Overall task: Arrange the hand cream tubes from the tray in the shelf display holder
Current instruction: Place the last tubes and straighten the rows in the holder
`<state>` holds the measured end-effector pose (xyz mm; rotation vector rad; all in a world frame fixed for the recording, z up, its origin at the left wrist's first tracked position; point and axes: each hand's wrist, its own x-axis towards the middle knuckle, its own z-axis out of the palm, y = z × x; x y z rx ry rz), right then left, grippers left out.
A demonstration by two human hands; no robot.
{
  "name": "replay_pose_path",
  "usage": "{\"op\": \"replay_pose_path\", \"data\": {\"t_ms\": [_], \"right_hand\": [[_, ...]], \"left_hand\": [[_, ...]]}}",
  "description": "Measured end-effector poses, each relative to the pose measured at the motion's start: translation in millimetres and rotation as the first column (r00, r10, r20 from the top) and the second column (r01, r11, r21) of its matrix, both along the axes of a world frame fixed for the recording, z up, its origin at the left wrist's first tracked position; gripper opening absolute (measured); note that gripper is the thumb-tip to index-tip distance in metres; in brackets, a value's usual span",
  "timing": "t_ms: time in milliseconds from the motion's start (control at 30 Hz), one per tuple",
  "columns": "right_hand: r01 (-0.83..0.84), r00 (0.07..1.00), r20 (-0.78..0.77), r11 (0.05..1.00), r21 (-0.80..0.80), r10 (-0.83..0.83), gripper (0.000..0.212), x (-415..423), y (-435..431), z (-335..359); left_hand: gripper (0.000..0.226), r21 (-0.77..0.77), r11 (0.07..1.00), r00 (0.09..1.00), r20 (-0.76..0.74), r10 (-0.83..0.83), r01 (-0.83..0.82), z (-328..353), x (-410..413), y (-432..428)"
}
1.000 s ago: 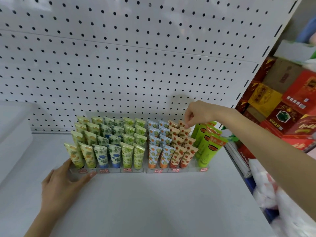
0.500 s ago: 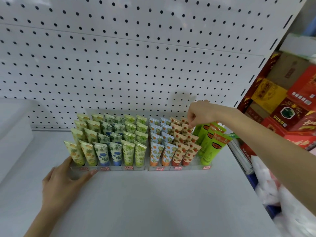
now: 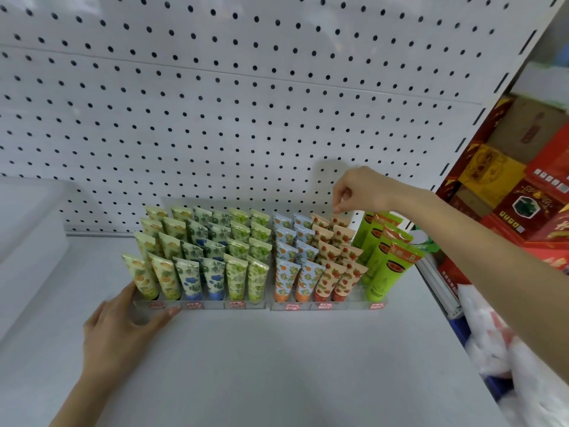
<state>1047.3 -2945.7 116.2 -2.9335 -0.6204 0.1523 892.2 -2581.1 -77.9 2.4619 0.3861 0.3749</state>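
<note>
Two clear display holders, left (image 3: 215,305) and right (image 3: 354,306), stand side by side on the white shelf, filled with rows of upright hand cream tubes. My right hand (image 3: 363,189) reaches over the back right of the right holder. Its thumb and fingertips pinch the crimped top of the rearmost peach strawberry tube (image 3: 340,222). My left hand (image 3: 123,331) rests with straight fingers against the front left corner of the left holder. Taller green tubes (image 3: 381,266) fill the rightmost lane. No tray of loose tubes is in view.
A white pegboard wall (image 3: 246,103) rises directly behind the holders. A white bin (image 3: 27,229) sits at the left. Red and yellow boxes (image 3: 523,204) are stacked beyond the shelf's right edge, with a white plastic bag (image 3: 508,349) below them.
My right hand has stayed at the back strawberry tube, fingertips lifting slightly at its top. The left hand has not moved from the holder's corner.
</note>
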Motion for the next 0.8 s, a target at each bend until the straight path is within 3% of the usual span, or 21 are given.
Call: {"op": "replay_pose_path", "data": {"t_ms": [300, 800], "right_hand": [[-0.044, 0.999, 0.002, 0.999, -0.009, 0.044, 0.021, 12, 20, -18], [-0.027, 0.997, -0.076, 1.000, -0.003, 0.027, 0.018, 12, 19, -22]], "left_hand": [[0.094, -0.014, 1.000, 0.999, -0.037, 0.016, -0.017, -4, 2, 2], [0.091, -0.027, 1.000, 0.999, -0.035, 0.016, -0.017, -7, 3, 4]]}}
